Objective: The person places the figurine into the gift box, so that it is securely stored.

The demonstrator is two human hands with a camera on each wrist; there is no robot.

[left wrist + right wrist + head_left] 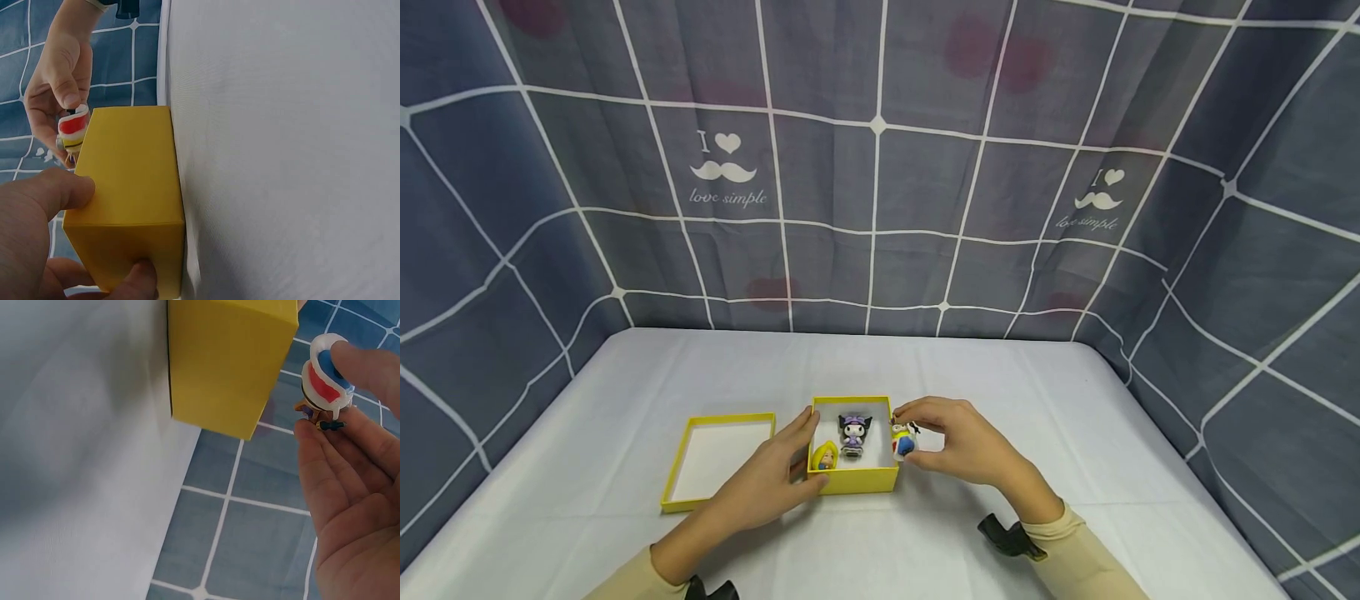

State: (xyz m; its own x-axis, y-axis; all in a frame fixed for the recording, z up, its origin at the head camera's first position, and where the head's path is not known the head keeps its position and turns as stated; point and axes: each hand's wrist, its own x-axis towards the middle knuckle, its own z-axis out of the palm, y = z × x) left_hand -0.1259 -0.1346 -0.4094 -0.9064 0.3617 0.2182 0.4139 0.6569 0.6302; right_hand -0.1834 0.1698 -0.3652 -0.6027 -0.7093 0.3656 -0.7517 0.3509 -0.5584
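Observation:
A yellow box (856, 482) with a white inside stands uncovered on the white table. Inside it are a figurine with a black-and-purple hood (853, 435) and, at the near left corner, a yellow-haired figurine (824, 456). My left hand (775, 471) grips the box at its left end, thumb on the front wall and fingers along the left side. Just beyond the right wall, my right hand (958, 437) pinches a small figurine (903, 439) between thumb and fingers. White, red and blue parts of that figurine (326, 375) show in the right wrist view.
A shallow yellow-rimmed lid (718, 458) lies left of the box, white inside upward, partly behind the left forearm. White cloth (1000, 367) covers the table. Dark grey-blue curtains (820, 167) with white grid lines enclose the back and sides.

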